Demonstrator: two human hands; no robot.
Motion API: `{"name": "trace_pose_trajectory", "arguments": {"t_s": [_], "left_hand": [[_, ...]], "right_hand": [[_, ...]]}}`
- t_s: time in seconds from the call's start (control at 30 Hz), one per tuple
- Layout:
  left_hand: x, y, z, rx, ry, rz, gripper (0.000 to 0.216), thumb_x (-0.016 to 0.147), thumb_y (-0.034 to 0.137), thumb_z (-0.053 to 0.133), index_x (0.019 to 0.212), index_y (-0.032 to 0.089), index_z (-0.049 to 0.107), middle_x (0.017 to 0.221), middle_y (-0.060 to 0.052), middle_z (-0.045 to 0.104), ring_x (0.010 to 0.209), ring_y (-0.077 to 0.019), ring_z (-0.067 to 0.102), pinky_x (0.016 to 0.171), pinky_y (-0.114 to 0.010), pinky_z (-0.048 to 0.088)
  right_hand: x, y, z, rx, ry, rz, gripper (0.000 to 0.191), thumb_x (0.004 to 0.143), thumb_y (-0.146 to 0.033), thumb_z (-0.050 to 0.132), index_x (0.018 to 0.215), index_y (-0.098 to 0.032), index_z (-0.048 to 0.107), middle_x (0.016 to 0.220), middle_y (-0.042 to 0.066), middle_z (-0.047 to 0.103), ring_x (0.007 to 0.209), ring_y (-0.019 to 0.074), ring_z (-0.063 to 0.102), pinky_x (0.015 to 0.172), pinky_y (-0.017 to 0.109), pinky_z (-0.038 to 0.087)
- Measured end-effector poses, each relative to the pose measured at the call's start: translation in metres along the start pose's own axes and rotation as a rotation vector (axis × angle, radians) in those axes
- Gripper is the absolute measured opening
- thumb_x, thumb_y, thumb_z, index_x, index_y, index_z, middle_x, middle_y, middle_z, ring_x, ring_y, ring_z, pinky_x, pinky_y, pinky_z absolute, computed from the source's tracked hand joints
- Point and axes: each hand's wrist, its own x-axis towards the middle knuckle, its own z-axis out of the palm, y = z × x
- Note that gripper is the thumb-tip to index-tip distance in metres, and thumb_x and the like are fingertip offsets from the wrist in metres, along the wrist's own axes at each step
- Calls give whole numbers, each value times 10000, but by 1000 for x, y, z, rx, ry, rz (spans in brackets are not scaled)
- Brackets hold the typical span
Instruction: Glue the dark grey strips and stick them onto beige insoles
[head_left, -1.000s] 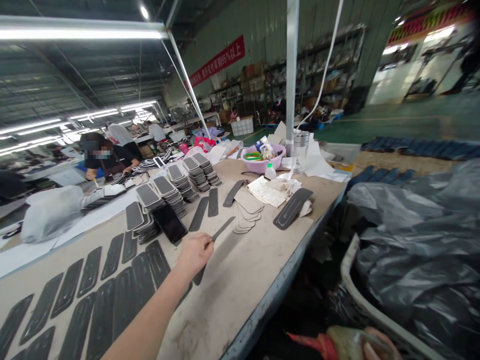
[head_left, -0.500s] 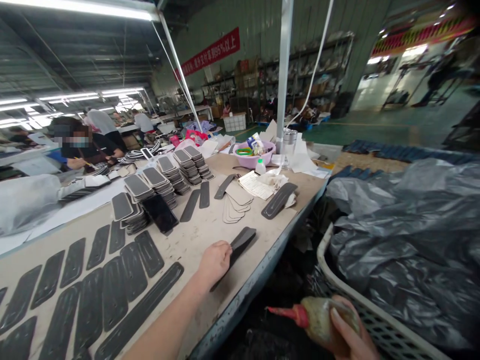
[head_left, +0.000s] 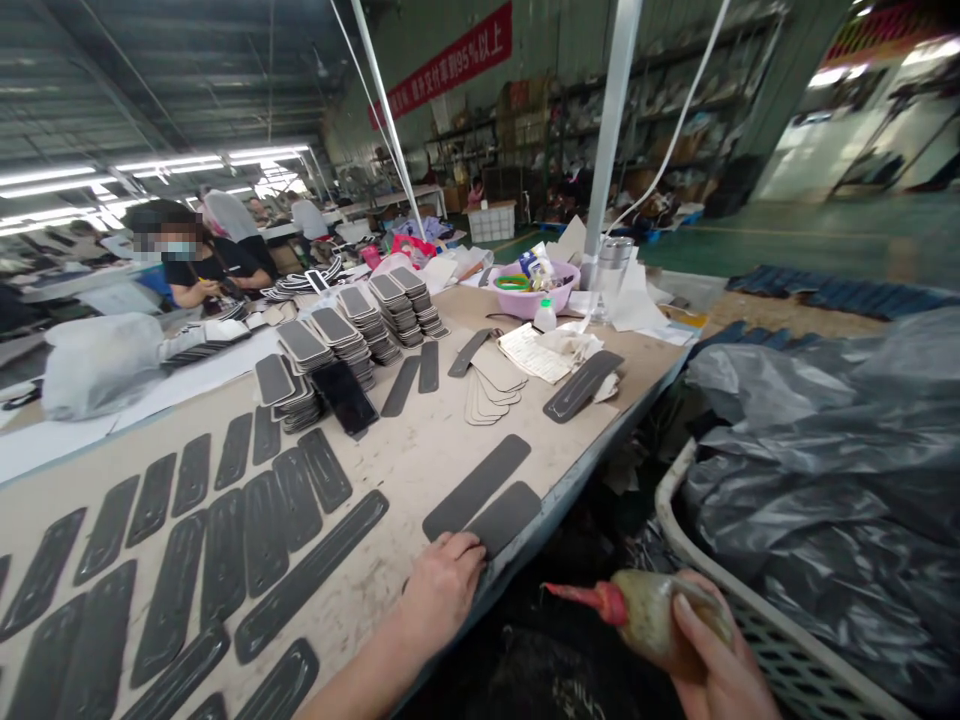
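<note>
Since half a second ago the left hand (head_left: pixel 442 590) has drawn back toward the near edge of the table (head_left: pixel 420 452), and the dark strip it had lifted now lies flat in front of it. That hand is spread out palm down, gripping nothing, its fingertips (head_left: pixel 466 547) resting on the near end of the short strip (head_left: pixel 506 516). A long strip (head_left: pixel 477 486) lies just beside the short one on its left, parallel and touching along one edge, and both run away from the hand toward the far right.

Off the table edge and lower down, the right hand (head_left: pixel 716 665) is curled tight around a grubby bottle (head_left: pixel 651 618) whose red nozzle points left toward the left hand. It is well apart from both strips.

To the left of the left hand, rows of dark strips (head_left: pixel 225 540) cover the table. Farther back stand stacks of pieces (head_left: pixel 341 335) with a phone (head_left: pixel 346 396) leaning against them, then a fan of beige pieces (head_left: pixel 487 397), a paper sheet (head_left: pixel 531 352) and a pink bowl (head_left: pixel 534 300). At the right, a basket (head_left: pixel 750 612) holds a black bag (head_left: pixel 825 470). Across the table a person (head_left: pixel 196 272) is bent over their own work.
</note>
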Motion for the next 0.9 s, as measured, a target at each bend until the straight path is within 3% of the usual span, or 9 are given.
{"name": "trace_pose_trajectory", "arguments": {"t_s": [0.13,0.23,0.37,0.5,0.63,0.9], "left_hand": [[-5,-5,9,-58,47,-44,222,916,193,447,945,163,665,958,-83,665,830,-173,625,750,-329,561],[-19,-8,-5,-94,124,-106,206,911,191,464,966,168,661,1006,-86,649,909,-169,616,826,-326,543],[-61,-10,-27,-81,159,-190,192,883,148,501,995,169,654,972,-91,633,895,-175,604,822,-338,532],[-99,-10,-31,-64,150,-198,208,875,140,511,1029,168,648,969,-97,638,892,-177,610,808,-326,542],[-111,-10,-25,-88,153,-187,236,887,140,486,1065,175,637,1000,-106,650,915,-183,615,830,-348,543],[-112,-7,-26,-142,169,-216,208,874,121,509,1020,169,650,969,-89,670,884,-169,623,802,-316,547]], "right_hand": [[1,1,6,-53,6,-32,429,664,-404,763,998,-257,537,873,-8,607,753,156,588,654,250,525],[1,1,15,-150,35,-132,428,681,-403,752,1008,-251,521,844,-10,588,711,146,564,603,234,507],[0,2,30,-446,-27,-375,364,728,-397,715,982,-224,520,824,-4,560,682,138,539,594,227,474],[-5,6,57,-736,-175,-694,259,782,-344,665,963,-217,529,869,10,549,720,134,537,618,221,455],[-11,14,89,-824,-432,-930,168,814,-233,616,943,-221,509,850,13,539,715,138,541,628,243,456],[-15,40,130,-801,-707,-1039,198,807,-98,548,950,-217,481,810,22,522,706,157,532,623,286,455]]}}
